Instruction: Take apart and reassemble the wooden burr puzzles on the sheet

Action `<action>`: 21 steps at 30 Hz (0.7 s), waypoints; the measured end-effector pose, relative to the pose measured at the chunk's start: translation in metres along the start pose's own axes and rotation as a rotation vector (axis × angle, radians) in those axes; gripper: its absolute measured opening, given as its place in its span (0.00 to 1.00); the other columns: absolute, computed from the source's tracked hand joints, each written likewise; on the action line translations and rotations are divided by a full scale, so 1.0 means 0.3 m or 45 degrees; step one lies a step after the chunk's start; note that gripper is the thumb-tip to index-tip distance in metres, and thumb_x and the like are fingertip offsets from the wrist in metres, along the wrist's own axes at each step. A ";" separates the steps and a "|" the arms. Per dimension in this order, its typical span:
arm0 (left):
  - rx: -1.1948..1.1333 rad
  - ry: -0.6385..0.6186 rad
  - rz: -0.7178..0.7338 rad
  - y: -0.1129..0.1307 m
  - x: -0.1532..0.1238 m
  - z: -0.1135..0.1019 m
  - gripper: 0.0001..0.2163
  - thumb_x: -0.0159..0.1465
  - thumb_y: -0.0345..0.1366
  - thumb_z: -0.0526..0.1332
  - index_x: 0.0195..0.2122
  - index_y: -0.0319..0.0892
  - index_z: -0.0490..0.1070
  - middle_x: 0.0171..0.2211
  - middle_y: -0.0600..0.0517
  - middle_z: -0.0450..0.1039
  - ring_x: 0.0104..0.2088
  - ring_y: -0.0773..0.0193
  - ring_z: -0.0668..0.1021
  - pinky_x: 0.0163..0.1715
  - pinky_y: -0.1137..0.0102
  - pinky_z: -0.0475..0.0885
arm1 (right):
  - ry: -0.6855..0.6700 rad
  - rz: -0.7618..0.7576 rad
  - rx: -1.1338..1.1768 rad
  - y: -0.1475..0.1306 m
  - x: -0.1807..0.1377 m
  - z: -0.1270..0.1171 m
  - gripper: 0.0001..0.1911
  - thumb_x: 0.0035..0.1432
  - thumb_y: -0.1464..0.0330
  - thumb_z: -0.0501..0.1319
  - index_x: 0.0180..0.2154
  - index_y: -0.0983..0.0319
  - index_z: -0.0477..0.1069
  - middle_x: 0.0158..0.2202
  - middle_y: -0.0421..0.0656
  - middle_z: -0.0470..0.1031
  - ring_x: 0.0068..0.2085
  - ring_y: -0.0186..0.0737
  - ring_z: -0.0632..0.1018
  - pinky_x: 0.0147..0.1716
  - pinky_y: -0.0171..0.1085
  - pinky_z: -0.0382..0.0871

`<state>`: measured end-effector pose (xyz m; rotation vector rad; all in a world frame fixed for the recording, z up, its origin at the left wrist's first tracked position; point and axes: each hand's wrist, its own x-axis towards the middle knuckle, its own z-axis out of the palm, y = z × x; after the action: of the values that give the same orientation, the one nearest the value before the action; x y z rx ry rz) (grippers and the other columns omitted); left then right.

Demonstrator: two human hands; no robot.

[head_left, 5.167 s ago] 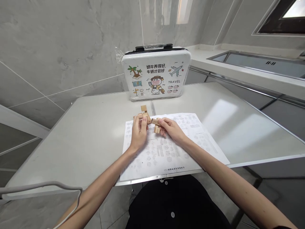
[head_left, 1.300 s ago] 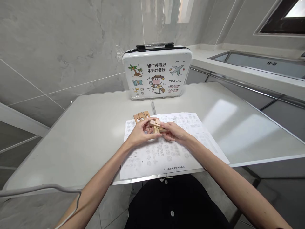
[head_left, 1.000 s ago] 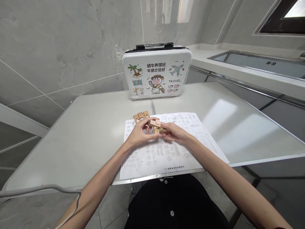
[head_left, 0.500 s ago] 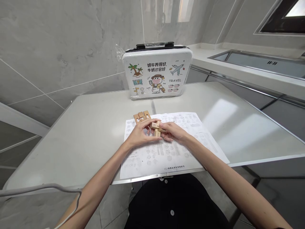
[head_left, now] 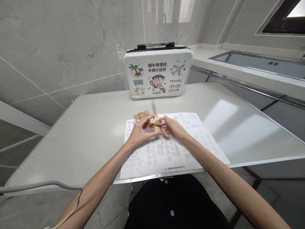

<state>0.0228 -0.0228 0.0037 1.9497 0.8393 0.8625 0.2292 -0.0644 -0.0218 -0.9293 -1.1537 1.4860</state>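
A small wooden interlocking puzzle (head_left: 156,122) of crossed notched blocks is held between both hands above the printed sheet. My left hand (head_left: 140,132) grips it from the left, thumb below and fingers over the top. From the right, the fingertips of my right hand (head_left: 173,128) close on a block marked with a character. Just beyond my left hand, several loose notched wooden pieces (head_left: 141,115) lie side by side at the sheet's far left corner. The sheet (head_left: 147,170) carries rows of small diagrams and faces away from me.
A white cartoon-printed suitcase (head_left: 140,70) in clear plastic stands at the back of the white folding table (head_left: 95,127). A grey cable (head_left: 47,183) crosses at lower left, over my left forearm. To the right runs a counter (head_left: 233,68) with a dark glass panel.
The puzzle has turned a little in my hands, and a marked block face now shows on its right. My right thumb has moved from the top of the puzzle to its right side.
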 end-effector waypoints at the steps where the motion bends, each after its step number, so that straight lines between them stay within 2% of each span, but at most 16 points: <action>1: -0.024 0.025 -0.028 0.002 0.002 0.001 0.33 0.57 0.46 0.77 0.64 0.47 0.74 0.42 0.48 0.80 0.32 0.64 0.76 0.36 0.68 0.76 | 0.054 -0.053 -0.043 -0.002 0.000 0.003 0.28 0.64 0.41 0.64 0.44 0.59 0.74 0.31 0.38 0.76 0.20 0.29 0.69 0.17 0.32 0.60; 4: -0.104 0.065 -0.066 0.005 0.005 0.005 0.33 0.57 0.45 0.77 0.63 0.46 0.74 0.44 0.47 0.80 0.33 0.64 0.78 0.35 0.69 0.76 | 0.140 -0.149 -0.155 -0.001 -0.001 0.011 0.26 0.62 0.42 0.67 0.41 0.58 0.71 0.29 0.36 0.75 0.19 0.29 0.69 0.17 0.32 0.59; 9: -0.168 0.000 -0.030 0.010 0.002 0.007 0.33 0.60 0.41 0.76 0.66 0.49 0.71 0.54 0.44 0.78 0.48 0.56 0.82 0.47 0.65 0.79 | 0.103 -0.117 -0.200 0.001 -0.008 0.017 0.28 0.65 0.40 0.62 0.32 0.58 0.67 0.23 0.35 0.70 0.19 0.30 0.67 0.19 0.33 0.60; 14: -0.137 -0.053 -0.003 0.011 0.002 0.006 0.33 0.63 0.42 0.73 0.69 0.50 0.68 0.56 0.45 0.77 0.48 0.57 0.81 0.50 0.64 0.77 | 0.057 -0.052 -0.143 -0.006 -0.006 0.017 0.28 0.65 0.40 0.63 0.32 0.59 0.69 0.21 0.35 0.67 0.18 0.30 0.66 0.19 0.34 0.59; 18: 0.049 0.138 0.007 -0.007 0.009 0.013 0.33 0.64 0.44 0.73 0.69 0.49 0.65 0.57 0.45 0.74 0.44 0.60 0.79 0.48 0.64 0.76 | 0.197 0.055 0.173 0.005 0.019 -0.002 0.30 0.56 0.40 0.71 0.31 0.59 0.69 0.22 0.35 0.67 0.18 0.30 0.64 0.16 0.33 0.55; 21: 0.351 0.294 0.122 -0.040 0.014 0.011 0.28 0.66 0.42 0.71 0.65 0.47 0.67 0.59 0.43 0.71 0.55 0.53 0.76 0.57 0.58 0.73 | 0.319 0.033 0.287 0.014 0.040 -0.033 0.32 0.52 0.38 0.72 0.31 0.58 0.66 0.22 0.34 0.65 0.18 0.28 0.62 0.15 0.32 0.52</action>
<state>0.0249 -0.0154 -0.0069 2.1699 1.0524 1.0918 0.2349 -0.0509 -0.0284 -0.9448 -0.7789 1.4393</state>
